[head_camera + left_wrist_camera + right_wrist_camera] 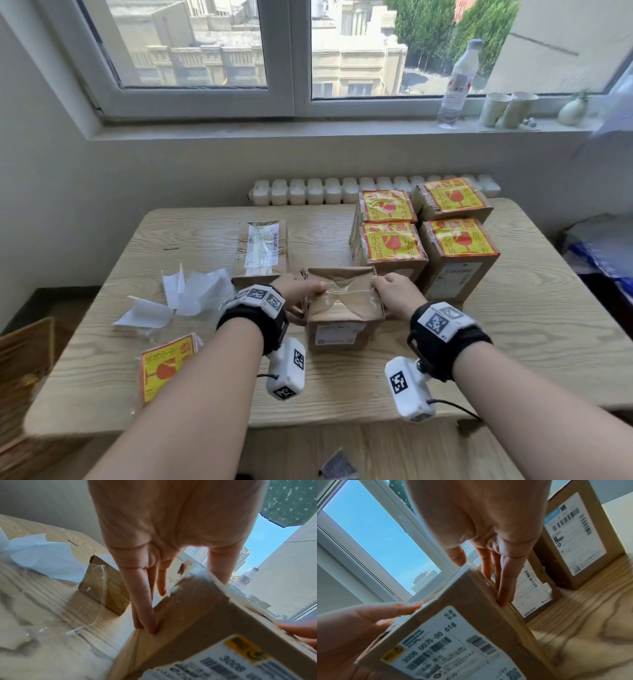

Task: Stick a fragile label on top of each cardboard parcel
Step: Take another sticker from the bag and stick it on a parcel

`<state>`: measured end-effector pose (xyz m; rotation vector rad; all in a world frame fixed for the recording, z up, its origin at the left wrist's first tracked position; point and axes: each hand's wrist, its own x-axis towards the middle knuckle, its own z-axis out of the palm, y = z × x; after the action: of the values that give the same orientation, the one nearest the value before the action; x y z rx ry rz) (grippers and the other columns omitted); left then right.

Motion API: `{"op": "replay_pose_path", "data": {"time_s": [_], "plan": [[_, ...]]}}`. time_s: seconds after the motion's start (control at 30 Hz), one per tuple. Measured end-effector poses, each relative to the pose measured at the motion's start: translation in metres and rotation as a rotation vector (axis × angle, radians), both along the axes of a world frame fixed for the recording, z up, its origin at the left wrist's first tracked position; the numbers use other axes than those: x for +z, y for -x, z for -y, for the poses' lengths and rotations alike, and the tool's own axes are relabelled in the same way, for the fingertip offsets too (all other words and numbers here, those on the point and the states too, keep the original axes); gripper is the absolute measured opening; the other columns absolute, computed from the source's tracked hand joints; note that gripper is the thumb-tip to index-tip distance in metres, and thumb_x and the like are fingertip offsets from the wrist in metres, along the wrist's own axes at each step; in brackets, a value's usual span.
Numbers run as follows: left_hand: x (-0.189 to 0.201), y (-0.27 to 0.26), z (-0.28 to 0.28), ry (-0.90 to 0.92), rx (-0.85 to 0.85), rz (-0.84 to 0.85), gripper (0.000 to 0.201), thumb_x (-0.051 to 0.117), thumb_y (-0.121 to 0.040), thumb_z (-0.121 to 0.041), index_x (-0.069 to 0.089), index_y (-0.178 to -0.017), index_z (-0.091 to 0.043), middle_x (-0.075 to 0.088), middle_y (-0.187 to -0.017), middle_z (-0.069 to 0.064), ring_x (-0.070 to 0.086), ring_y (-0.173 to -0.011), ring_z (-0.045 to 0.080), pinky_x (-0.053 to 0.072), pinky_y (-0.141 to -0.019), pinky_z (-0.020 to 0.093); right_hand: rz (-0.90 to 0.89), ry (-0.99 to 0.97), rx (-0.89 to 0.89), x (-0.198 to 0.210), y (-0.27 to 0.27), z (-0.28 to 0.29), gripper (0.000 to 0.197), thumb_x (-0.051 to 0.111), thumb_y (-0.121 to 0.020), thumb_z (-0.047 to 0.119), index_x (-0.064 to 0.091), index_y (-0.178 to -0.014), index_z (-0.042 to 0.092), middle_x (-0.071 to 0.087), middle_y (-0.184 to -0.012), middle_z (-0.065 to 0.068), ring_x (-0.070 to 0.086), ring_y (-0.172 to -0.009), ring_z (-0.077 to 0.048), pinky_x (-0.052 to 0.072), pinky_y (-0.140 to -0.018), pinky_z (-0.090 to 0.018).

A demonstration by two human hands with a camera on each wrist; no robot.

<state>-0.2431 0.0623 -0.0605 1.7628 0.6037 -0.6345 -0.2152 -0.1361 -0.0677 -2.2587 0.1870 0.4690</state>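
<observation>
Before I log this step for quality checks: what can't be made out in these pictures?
- Shipping label text on the held parcel: blurred in both wrist views, too small in the head view.
- Stack of fragile labels: count unreadable in the head view.
- Left hand fingers: parcel hides their tips in the head view.

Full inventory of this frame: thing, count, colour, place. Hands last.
labelled parcels: 4, brown with yellow-red fragile labels on top, far right of the table
held parcel: 1, brown, unlabelled, taped top, table centre
lying parcel: 1, brown, unlabelled, left of centre
fragile labels: a stack, yellow-red, near-left table edge
backing papers: several, white, left of the parcels
table: 1, light wood
bottle: 1, clear, windowsill
cups: 2, pale, windowsill
vase: 1, pale, windowsill
radiator: 1, white, behind the table
left hand: grips the held parcel's left side
right hand: grips its right side
</observation>
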Motion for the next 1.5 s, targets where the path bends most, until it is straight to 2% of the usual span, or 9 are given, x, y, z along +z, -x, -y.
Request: {"op": "replay_pose_path", "data": {"time_s": [0.27, 0.43, 0.57, 0.77, 0.97, 1.17, 1.33, 1.4, 1.5], "plan": [[-0.011, 0.0, 0.001, -0.03, -0.005, -0.007, 0.033, 0.062, -0.09, -0.036, 0.06, -0.106, -0.008, 0.065, -0.114, 0.016, 0.067, -0.092, 0.03, 0.059, -0.08, 0.042, 0.02, 0.089, 0.06, -0.011, -0.003, 0.004, 0.03, 0.046, -0.096, 0.042, 0.062, -0.091, 0.017, 0.062, -0.095, -0.003, 0.06, -0.095, -0.025, 0.045, -0.079, -0.033], [-0.003, 0.001, -0.013, -0.088, 0.04, 0.06, 0.04, 0.058, -0.091, -0.044, 0.057, -0.111, -0.009, 0.062, -0.102, 0.011, 0.061, -0.082, 0.022, 0.053, -0.068, 0.032, 0.401, 0.041, -0.001, 0.018, 0.003, -0.013, 0.016, 0.051, -0.094, 0.022, 0.062, -0.104, 0.015, 0.06, -0.095, 0.001, 0.054, -0.085, -0.016, 0.04, -0.073, -0.025], [0.005, 0.006, -0.047, -0.188, 0.064, 0.15, 0.012, 0.055, -0.094, -0.026, 0.058, -0.098, -0.015, 0.064, -0.089, 0.005, 0.062, -0.082, 0.02, 0.054, -0.074, 0.032, 0.504, -0.046, 0.124, 0.035, -0.001, -0.052, 0.016, 0.051, -0.093, 0.014, 0.065, -0.1, 0.016, 0.062, -0.09, 0.003, 0.058, -0.083, -0.013, 0.043, -0.065, -0.017], [-0.003, 0.033, -0.139, -0.226, 0.192, 0.166, 0.014, 0.053, -0.092, -0.014, 0.059, -0.08, -0.016, 0.062, -0.075, 0.003, 0.058, -0.066, 0.015, 0.046, -0.06, 0.025, 0.31, -0.159, 0.226, 0.023, 0.008, -0.13, 0.018, 0.053, -0.089, 0.01, 0.065, -0.084, 0.023, 0.071, -0.078, -0.003, 0.07, -0.072, -0.02, 0.06, -0.072, -0.038], [-0.03, 0.058, -0.223, -0.205, 0.355, 0.107, 0.02, 0.049, -0.094, -0.007, 0.055, -0.077, -0.014, 0.058, -0.071, 0.005, 0.053, -0.057, 0.014, 0.039, -0.045, 0.018, 0.021, -0.119, 0.311, -0.026, 0.018, -0.2, 0.028, 0.046, -0.085, 0.004, 0.066, -0.072, 0.018, 0.072, -0.068, -0.008, 0.072, -0.066, -0.023, 0.061, -0.073, -0.042], [-0.081, 0.066, -0.267, -0.259, 0.345, -0.007, 0.024, 0.053, -0.09, -0.005, 0.057, -0.067, -0.014, 0.059, -0.072, 0.009, 0.052, -0.061, 0.02, 0.04, -0.056, 0.025, -0.24, 0.018, 0.314, -0.075, 0.023, -0.241, 0.033, 0.043, -0.083, -0.002, 0.067, -0.069, 0.016, 0.07, -0.073, -0.008, 0.066, -0.068, -0.022, 0.059, -0.08, -0.036], [-0.111, 0.076, -0.292, -0.513, 0.298, -0.07, 0.011, 0.067, -0.078, -0.024, 0.059, -0.07, -0.026, 0.062, -0.085, -0.002, 0.056, -0.082, 0.024, 0.047, -0.076, 0.027, -0.408, -0.025, 0.231, -0.106, 0.022, -0.268, 0.028, 0.049, -0.088, -0.004, 0.064, -0.071, 0.011, 0.067, -0.077, -0.012, 0.064, -0.066, -0.023, 0.056, -0.071, -0.033], [-0.124, 0.079, -0.301, -0.531, 0.286, -0.108, 0.008, 0.069, -0.072, -0.023, 0.061, -0.073, -0.026, 0.068, -0.099, 0.0, 0.061, -0.097, 0.026, 0.052, -0.085, 0.032, -0.466, -0.026, 0.24, -0.115, 0.021, -0.276, 0.021, 0.056, -0.087, -0.002, 0.064, -0.073, 0.011, 0.069, -0.081, -0.014, 0.067, -0.076, -0.028, 0.058, -0.084, -0.041], [-0.131, 0.078, -0.304, -0.477, 0.154, -0.114, 0.017, 0.07, -0.072, -0.015, 0.062, -0.086, -0.021, 0.069, -0.096, -0.001, 0.064, -0.093, 0.023, 0.054, -0.082, 0.032, -0.491, 0.004, 0.346, -0.125, 0.02, -0.284, 0.013, 0.068, -0.081, 0.006, 0.066, -0.078, 0.018, 0.072, -0.102, -0.017, 0.068, -0.1, -0.033, 0.053, -0.095, -0.047]]}}
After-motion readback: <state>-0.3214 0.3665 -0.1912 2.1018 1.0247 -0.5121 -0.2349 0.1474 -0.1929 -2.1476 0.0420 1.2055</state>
